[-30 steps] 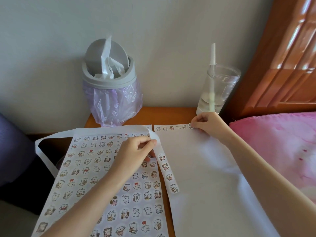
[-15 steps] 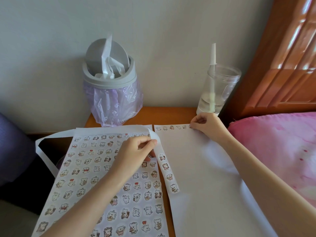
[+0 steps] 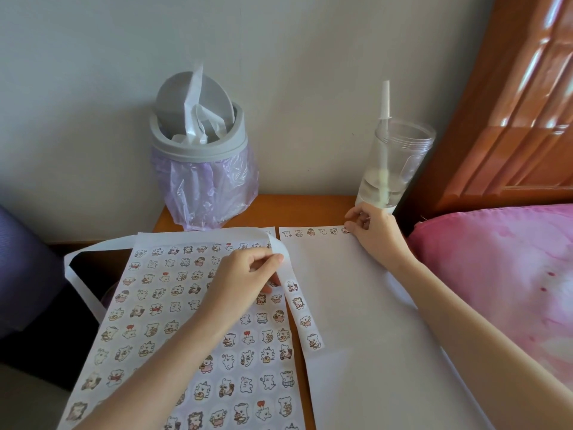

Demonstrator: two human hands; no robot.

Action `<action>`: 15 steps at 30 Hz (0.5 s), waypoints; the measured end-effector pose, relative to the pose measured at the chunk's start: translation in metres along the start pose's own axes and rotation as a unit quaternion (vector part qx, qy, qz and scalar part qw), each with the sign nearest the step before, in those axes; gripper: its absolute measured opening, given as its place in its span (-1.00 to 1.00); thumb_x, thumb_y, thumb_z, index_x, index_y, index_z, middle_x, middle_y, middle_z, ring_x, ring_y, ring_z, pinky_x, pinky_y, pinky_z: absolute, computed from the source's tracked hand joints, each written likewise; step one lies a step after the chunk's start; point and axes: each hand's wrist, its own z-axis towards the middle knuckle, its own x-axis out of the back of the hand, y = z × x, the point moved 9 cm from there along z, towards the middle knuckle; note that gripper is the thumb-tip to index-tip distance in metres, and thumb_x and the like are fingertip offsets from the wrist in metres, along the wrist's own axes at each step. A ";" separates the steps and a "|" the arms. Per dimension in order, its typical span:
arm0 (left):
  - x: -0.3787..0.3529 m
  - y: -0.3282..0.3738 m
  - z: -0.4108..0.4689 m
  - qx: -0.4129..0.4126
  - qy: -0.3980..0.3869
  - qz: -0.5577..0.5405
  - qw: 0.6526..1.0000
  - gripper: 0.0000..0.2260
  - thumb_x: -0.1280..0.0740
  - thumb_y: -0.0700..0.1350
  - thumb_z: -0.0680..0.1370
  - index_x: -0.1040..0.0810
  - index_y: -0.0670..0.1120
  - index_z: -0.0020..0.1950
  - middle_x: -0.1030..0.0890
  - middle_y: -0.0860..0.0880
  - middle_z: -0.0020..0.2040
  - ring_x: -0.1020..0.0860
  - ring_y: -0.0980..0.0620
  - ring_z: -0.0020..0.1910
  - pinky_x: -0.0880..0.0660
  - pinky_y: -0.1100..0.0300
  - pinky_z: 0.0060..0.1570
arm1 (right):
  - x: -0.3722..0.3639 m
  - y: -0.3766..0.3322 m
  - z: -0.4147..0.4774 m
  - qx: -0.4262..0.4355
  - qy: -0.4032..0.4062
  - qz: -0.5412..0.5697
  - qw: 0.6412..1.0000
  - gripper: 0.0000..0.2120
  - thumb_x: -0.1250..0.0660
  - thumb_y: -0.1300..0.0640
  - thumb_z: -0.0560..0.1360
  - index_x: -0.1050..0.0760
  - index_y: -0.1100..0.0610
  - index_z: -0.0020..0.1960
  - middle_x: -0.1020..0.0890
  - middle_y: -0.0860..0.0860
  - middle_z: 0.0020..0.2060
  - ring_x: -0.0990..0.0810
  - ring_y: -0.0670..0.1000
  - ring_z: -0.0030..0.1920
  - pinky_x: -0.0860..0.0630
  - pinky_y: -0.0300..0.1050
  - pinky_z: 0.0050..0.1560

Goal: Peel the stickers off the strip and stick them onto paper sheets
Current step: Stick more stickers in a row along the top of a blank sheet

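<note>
My left hand (image 3: 245, 274) pinches a narrow white sticker strip (image 3: 302, 308) near its bend; the free end, carrying several cartoon stickers, lies along the gap between two sheets. The strip's bare backing loops off to the left (image 3: 80, 283). Under my left hand lies a paper sheet (image 3: 161, 321) covered with stickers. To its right is a mostly blank paper sheet (image 3: 356, 321) with a short row of stickers (image 3: 310, 232) along its top edge. My right hand (image 3: 375, 231) rests at the end of that row, a fingertip on the last sticker, thumb slightly lifted.
A small grey bin (image 3: 201, 169) with a purple liner stands at the back of the wooden table (image 3: 294, 209). A clear cup with a straw (image 3: 390, 169) stands just behind my right hand. A pink pillow (image 3: 496, 274) and a wooden headboard (image 3: 511, 103) are at right.
My right hand has shifted slightly at the end of the sticker row and its thumb has lifted a little. My left hand and the strip have stayed put.
</note>
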 end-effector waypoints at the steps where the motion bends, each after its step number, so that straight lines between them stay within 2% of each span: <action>1: 0.000 0.000 0.000 0.000 0.000 0.000 1.000 -0.83 -0.28 -0.03 0.55 -0.65 -0.02 -0.06 -0.69 0.03 -0.27 -0.64 0.13 -0.39 -0.55 0.24 -0.24 | 0.000 0.000 0.000 0.003 -0.001 0.001 1.000 -0.92 -0.38 0.23 0.46 -0.55 0.15 -0.05 -0.51 0.03 -0.31 -0.41 -0.10 -0.33 -0.33 -0.43 -0.29; 5: 0.000 0.000 0.001 0.001 -0.001 -0.002 1.000 -0.83 -0.27 -0.03 0.55 -0.65 -0.02 -0.05 -0.69 0.04 -0.28 -0.63 0.13 -0.39 -0.57 0.22 -0.23 | -0.002 0.003 -0.001 -0.006 -0.023 0.013 1.000 -0.86 -0.45 0.13 0.43 -0.53 0.09 -0.05 -0.48 -0.05 -0.32 -0.41 -0.14 -0.33 -0.33 -0.37 -0.27; 10: 0.001 0.000 -0.001 0.006 0.001 -0.012 1.000 -0.83 -0.27 -0.03 0.55 -0.65 -0.02 -0.07 -0.69 0.02 -0.28 -0.64 0.10 -0.37 -0.58 0.18 -0.21 | 0.000 0.002 -0.001 -0.011 -0.009 -0.005 1.000 -0.89 -0.36 0.25 0.47 -0.53 0.18 0.00 -0.50 0.00 -0.29 -0.40 -0.15 -0.33 -0.33 -0.36 -0.29; 13: 0.004 -0.001 0.000 0.013 0.010 -0.049 0.999 -0.82 -0.27 -0.04 0.55 -0.65 -0.04 -0.11 -0.69 0.00 -0.27 -0.64 0.07 -0.36 -0.61 0.12 -0.19 | 0.003 -0.014 -0.012 -0.008 -0.007 0.051 0.999 -0.94 -0.30 0.22 0.52 -0.51 0.08 -0.09 -0.54 -0.06 -0.25 -0.43 -0.19 -0.32 -0.34 -0.44 -0.30; 15: 0.007 0.000 0.000 0.012 0.026 -0.075 0.997 -0.81 -0.27 -0.02 0.55 -0.65 -0.04 -0.12 -0.69 -0.01 -0.25 -0.64 0.06 -0.33 -0.60 0.08 -0.17 | -0.003 -0.039 -0.026 0.021 -0.050 0.096 0.994 -0.92 -0.30 0.17 0.53 -0.52 0.06 -0.13 -0.58 -0.08 -0.28 -0.47 -0.18 -0.34 -0.39 -0.38 -0.28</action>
